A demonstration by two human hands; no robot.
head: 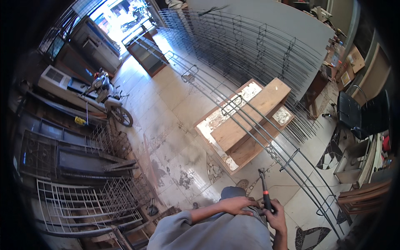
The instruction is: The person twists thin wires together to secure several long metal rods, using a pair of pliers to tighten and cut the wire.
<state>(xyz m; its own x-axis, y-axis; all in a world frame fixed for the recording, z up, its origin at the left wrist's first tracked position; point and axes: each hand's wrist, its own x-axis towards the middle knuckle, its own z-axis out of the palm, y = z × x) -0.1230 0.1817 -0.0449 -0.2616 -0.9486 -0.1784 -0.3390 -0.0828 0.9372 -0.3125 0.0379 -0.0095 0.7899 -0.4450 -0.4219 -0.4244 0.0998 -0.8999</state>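
Note:
My right hand (275,217) grips the dark handle of a pair of pliers or nippers (264,189), whose metal head points away from me. My left hand (239,206) lies against the front of my grey shirt, close to the tool's handle; its fingertips are partly hidden, and I cannot tell whether they hold anything. Ahead, a long rebar cage (262,128) of thin steel bars with rectangular stirrups (232,105) runs diagonally across a wooden stand (250,115). Neither hand touches the cage.
Many stacked rebar cages (237,47) stand beside a grey panel (281,31). A motorcycle (109,97), metal grilles (78,206) and frames line the left. At right are a black office chair (359,109), cardboard boxes (347,68) and a wooden drawer (350,159). A framed glass panel (148,57) lies farther off.

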